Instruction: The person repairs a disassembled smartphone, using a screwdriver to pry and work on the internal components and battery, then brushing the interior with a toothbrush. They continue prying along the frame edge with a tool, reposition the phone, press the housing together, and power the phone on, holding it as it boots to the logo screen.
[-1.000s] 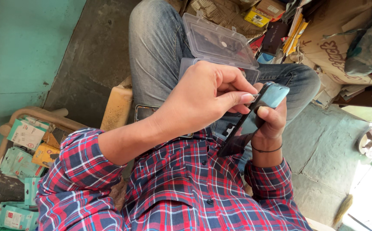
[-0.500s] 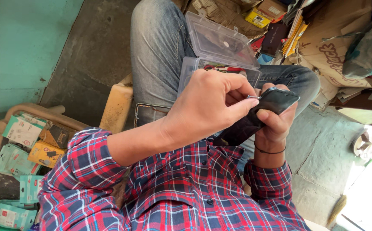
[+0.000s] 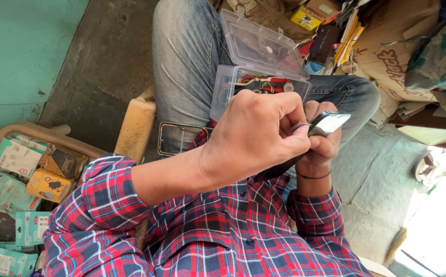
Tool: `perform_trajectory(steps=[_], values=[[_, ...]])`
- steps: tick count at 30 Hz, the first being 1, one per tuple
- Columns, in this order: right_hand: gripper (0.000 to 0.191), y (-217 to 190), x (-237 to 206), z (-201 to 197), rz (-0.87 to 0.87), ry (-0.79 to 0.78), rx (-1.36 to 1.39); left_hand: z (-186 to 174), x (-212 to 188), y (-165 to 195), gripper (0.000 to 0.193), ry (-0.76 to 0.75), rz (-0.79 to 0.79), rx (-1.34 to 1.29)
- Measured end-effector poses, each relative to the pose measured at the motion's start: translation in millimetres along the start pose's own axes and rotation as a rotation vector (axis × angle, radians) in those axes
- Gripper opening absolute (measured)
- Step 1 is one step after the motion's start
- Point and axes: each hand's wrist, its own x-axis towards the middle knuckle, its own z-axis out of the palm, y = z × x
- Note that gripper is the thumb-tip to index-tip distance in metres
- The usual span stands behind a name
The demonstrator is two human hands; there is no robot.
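Observation:
My right hand (image 3: 321, 146), with a black band at the wrist, grips a dark phone (image 3: 330, 122) whose shiny face catches the light. My left hand (image 3: 256, 133) reaches across from the left and pinches a thin metal tool (image 3: 300, 125) against the phone's edge. Most of the phone is hidden by the left hand. Both hands are above my lap, just in front of an open clear plastic box (image 3: 223, 90) that rests on my jeans.
The box holds small parts and red wires; its lid (image 3: 261, 43) stands open. A thin phone frame (image 3: 174, 138) lies on my thigh. Teal and yellow packets (image 3: 23, 174) fill a rack at left. Cardboard and boxes (image 3: 387, 56) are piled at upper right.
The phone has turned from standing on end to lying flatter in my right hand. My left hand has closed over it with the tool. The open box now shows more.

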Motion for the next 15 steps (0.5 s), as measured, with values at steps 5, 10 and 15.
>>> perform_trajectory(steps=[5, 10, 15], values=[[0.032, 11, 7, 6, 0.014, -0.098, 0.276, 1, -2, 7, 0.018, 0.035, -0.029, -0.023], [0.019, 21, 10, 12, -0.015, -0.172, 0.528, -3, -7, 16, 0.016, 0.024, -0.097, -0.103], [0.012, 27, 13, 10, 0.000, -0.242, 0.681, -2, -6, 22, 0.015, 0.001, -0.090, -0.152]])
